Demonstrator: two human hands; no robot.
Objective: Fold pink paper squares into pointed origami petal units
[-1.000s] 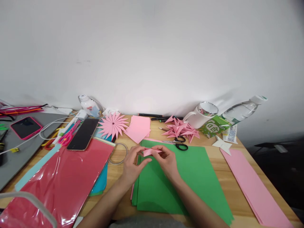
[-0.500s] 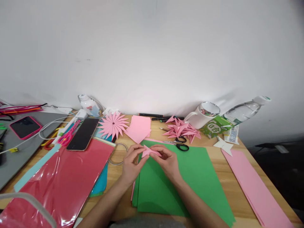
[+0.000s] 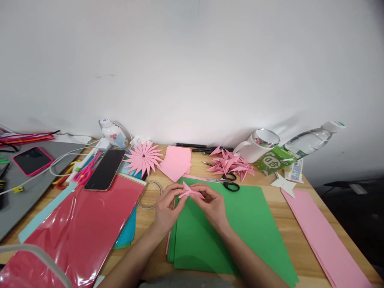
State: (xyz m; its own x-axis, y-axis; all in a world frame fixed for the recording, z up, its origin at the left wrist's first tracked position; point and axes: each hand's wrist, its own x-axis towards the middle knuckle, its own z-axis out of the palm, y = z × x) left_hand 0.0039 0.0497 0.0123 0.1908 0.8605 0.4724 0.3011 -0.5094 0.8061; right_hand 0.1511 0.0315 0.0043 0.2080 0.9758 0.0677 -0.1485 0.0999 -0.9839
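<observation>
Both of my hands pinch a small folded pink paper piece (image 3: 189, 192) just above a stack of green paper sheets (image 3: 240, 228). My left hand (image 3: 166, 208) grips its left end with the fingers curled. From the right, my right hand (image 3: 211, 206) holds the other end between thumb and fingers. Behind the hands lie black-handled scissors (image 3: 228, 184), a pile of folded pink paper points (image 3: 229, 164), a stack of pink paper squares (image 3: 176, 162) and a finished pink paper flower (image 3: 143, 157).
A red plastic-wrapped paper pack (image 3: 78, 224) covers the left of the wooden table (image 3: 303, 256), with a black phone (image 3: 105, 169) and pink scissors (image 3: 87, 171) by it. A white mug (image 3: 258, 146), water bottle (image 3: 312, 140), white paper star (image 3: 282, 184) and long pink sheets (image 3: 324, 236) sit right.
The pink piece has been folded from a flat strip into a pointed shape, and both hands have closed in slightly around it. Nothing else on the table moved.
</observation>
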